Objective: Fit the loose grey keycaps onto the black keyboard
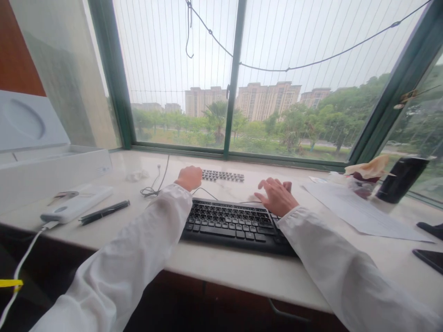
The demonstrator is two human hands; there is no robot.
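Pale stone makes up the desk (214, 269), which runs along a wide green-framed window (235, 78) looking out on trees and apartment blocks.

Head view: a black keyboard (231, 223) lies near the middle of the desk, just beyond its near edge. Past its far edge lies a loose strip of dark keycaps (223, 175), set in rows on the stone. The left hand (189, 177) is curled into a loose fist just left of that strip, at its left end; whether the grip holds anything cannot be told, since the fingers are folded under. The right hand (277, 196) hovers over the far right corner of the keyboard, fingers spread and open, gripping nothing. Both arms wear white sleeves.

Further left, a thin earphone cable (154, 186) trails across the desk near the left hand. A black pen (104, 212) lies at a slant, with a white power bank (74, 205) just beside it, a white cord running off its near end. An open white box (48, 170) stands at the far left. On the right lie a sheet of paper (360, 212), a black cup (401, 180) tilted on its side, and a crumpled brown wrapper (368, 168).
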